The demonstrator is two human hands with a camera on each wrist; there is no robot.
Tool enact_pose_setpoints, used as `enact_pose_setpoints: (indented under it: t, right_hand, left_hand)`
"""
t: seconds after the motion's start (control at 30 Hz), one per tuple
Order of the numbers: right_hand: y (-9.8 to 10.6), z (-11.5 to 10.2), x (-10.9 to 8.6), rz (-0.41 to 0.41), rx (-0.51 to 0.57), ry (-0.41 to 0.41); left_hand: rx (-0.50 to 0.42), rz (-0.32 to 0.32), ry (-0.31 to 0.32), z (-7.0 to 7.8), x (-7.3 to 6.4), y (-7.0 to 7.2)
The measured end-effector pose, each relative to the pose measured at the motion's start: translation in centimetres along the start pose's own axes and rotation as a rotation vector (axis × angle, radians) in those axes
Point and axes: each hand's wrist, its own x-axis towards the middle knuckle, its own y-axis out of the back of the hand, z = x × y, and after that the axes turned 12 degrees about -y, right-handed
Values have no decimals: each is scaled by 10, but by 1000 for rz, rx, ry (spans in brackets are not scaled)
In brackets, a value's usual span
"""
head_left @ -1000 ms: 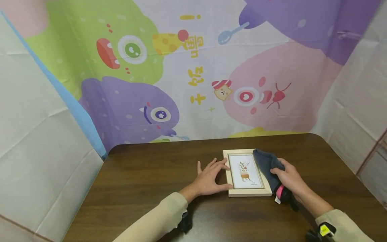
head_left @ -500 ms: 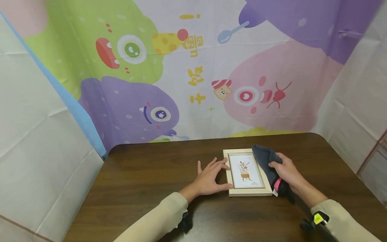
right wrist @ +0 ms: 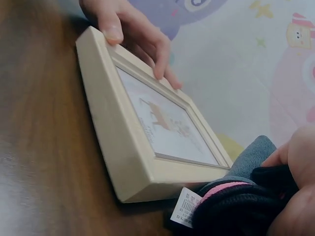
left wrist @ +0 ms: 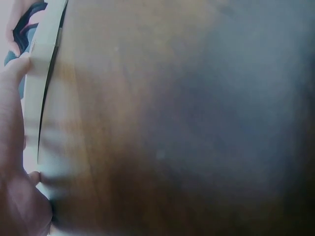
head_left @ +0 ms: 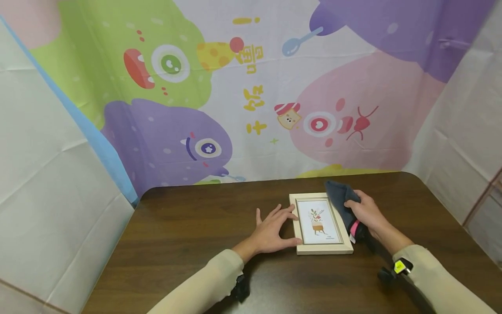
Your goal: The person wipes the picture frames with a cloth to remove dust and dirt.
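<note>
A cream picture frame lies flat on the table, its printed potted plant facing up. My left hand rests at the frame's left side, fingers spread and extended, with fingertips and thumb touching that edge. In the right wrist view, the same hand shows its thumb and fingertips on the rim. My right hand grips a dark grey-blue cloth against the frame's right side, near the far corner. A pink band, black folds and a white barcode label show on the cloth in the right wrist view.
The dark wooden table extends around the frame. Behind it hangs a sheet printed with cartoon monsters, and pale sheets hang at both sides. Black wrist devices sit at the cuffs.
My right hand has slid the cloth along the frame's right side, away from me and slightly left. My left hand and the frame have stayed in place.
</note>
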Motion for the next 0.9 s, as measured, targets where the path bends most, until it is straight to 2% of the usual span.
enact_pose_setpoints:
  t: [0.5, 0.9]
  right_hand:
    - [0, -16, 31, 14, 15, -14]
    - [-1, -16, 37, 23, -53, -15]
  left_hand:
    - [-3, 1, -3, -1, -1, 0]
    - [2, -2, 3, 1, -1, 2]
